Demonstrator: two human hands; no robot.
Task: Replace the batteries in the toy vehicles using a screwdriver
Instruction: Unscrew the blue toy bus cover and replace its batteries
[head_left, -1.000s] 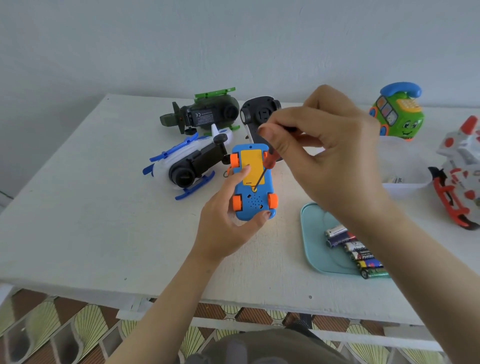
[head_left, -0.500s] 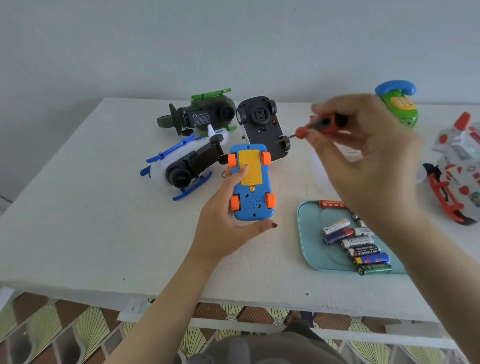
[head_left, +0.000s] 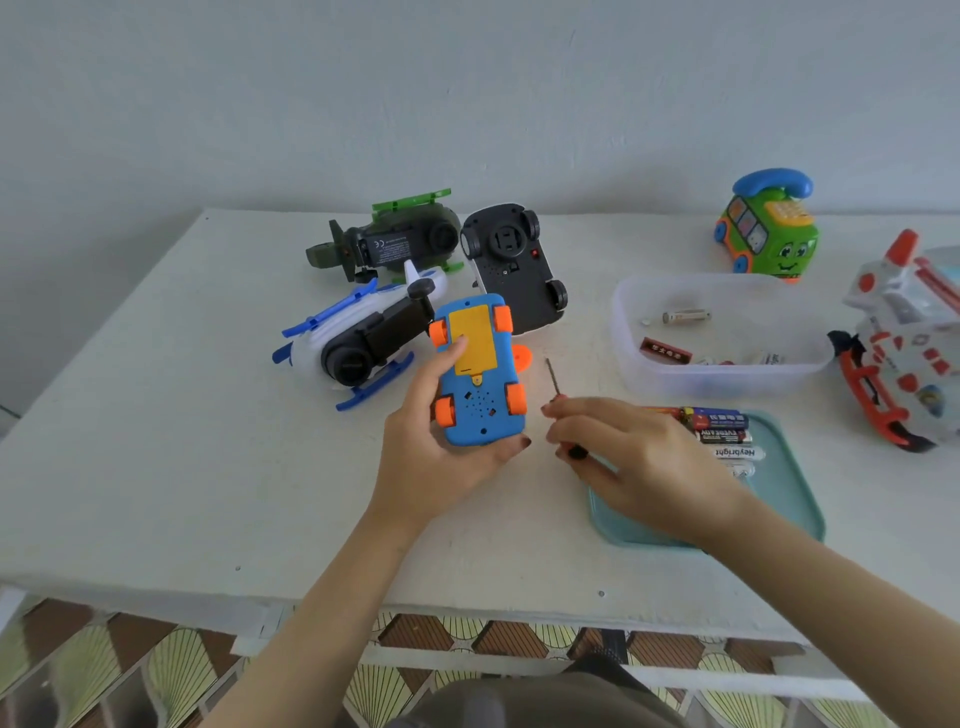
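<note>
Down from mid-air came the right hand (head_left: 639, 462), which half a second before had hung above the bench (head_left: 156, 415). It now lay low beside the tray, and the clear tub it had hidden was in full view.

Far left of the left fingers, a green helicopter (head_left: 400, 239) lay with its underside showing a CE mark and small print too fine to read. A white and blue helicopter (head_left: 358, 338) lay just left of those fingers. The left hand (head_left: 436, 467) gripped the blue toy car (head_left: 478, 374) belly-up, with the thumb on its yellow cover and the fingers wrapped beneath. Beyond the thumb lay a black car (head_left: 514, 265), also belly-up.

Between the two hands, the screwdriver (head_left: 558, 395) pointed away from the person. Its handle was pinched in the right fingers and its tip was clear of the car.

Just right of those fingers, a teal tray (head_left: 800, 499) held a row of batteries (head_left: 722, 434). One read "Heybright" and a black one "EVEREADY". Beyond the fingers, the clear tub (head_left: 727, 374) held a single battery (head_left: 685, 315), a red packet (head_left: 667, 351) with unreadable writing, and small bits.

Farther right stood a green phone toy (head_left: 769, 228) and a white and red toy (head_left: 909, 338).
</note>
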